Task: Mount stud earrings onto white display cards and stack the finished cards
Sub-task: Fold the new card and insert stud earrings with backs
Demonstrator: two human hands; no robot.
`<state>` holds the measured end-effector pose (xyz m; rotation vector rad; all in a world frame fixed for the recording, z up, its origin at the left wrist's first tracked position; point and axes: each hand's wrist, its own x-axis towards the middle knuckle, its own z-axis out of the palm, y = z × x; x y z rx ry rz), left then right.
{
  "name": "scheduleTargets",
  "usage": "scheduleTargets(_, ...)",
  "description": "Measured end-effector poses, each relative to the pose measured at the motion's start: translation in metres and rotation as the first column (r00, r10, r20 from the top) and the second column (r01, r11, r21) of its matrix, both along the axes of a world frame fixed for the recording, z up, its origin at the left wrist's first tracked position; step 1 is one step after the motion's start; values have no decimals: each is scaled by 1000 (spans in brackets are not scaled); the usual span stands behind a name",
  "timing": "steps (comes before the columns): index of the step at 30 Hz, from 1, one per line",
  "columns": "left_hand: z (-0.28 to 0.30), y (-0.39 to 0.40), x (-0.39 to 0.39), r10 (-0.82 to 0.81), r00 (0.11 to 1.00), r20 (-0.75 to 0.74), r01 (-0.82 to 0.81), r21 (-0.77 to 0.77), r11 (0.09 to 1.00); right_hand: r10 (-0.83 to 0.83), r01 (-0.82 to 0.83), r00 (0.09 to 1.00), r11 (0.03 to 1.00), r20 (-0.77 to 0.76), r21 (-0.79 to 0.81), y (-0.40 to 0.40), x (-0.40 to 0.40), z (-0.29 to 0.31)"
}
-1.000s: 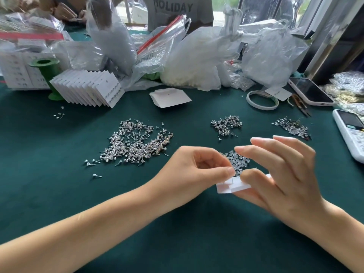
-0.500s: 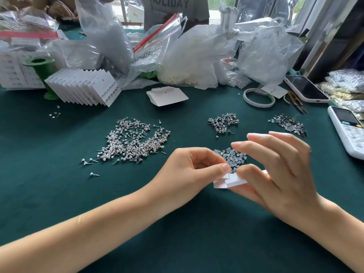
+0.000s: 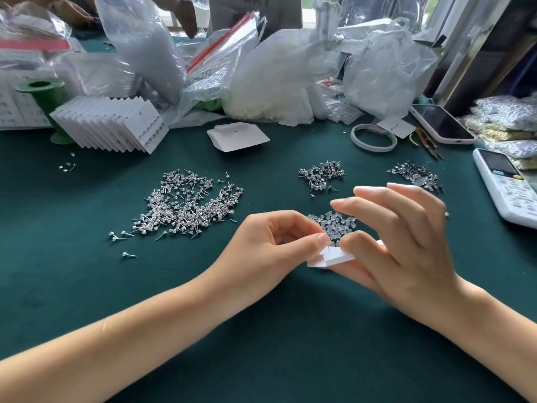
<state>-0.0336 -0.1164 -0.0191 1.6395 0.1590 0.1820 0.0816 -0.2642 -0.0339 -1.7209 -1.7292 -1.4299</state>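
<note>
A small white display card is held low over the green table between both hands. My left hand pinches its left corner with thumb and forefinger, and a thin stud pin sticks up from the card there. My right hand grips the card from the right and below, its other fingers spread above. A large pile of stud earrings lies to the left. Clear earring backs lie just behind my hands. A fanned stack of finished cards leans at the back left.
Two smaller stud piles lie behind my hands. Blank cards, a tape roll, a phone, a white calculator and several plastic bags crowd the back and right. A person sits across the table.
My hands have stayed on the card. The left thumb and forefinger shifted slightly at its corner, and a stud pin now shows standing up from the card.
</note>
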Motion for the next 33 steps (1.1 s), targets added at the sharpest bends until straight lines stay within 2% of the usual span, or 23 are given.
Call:
scheduleTargets(24, -2, 1, 1, 23, 999, -34, -23, -2, 1000, -16, 16, 1000, 1000, -12, -2, 1, 0, 0)
scheduleTargets(33, -2, 1, 0, 11, 999, -34, -9, 42, 999, -13, 13, 1000, 1000, 18, -9, 0, 1, -2)
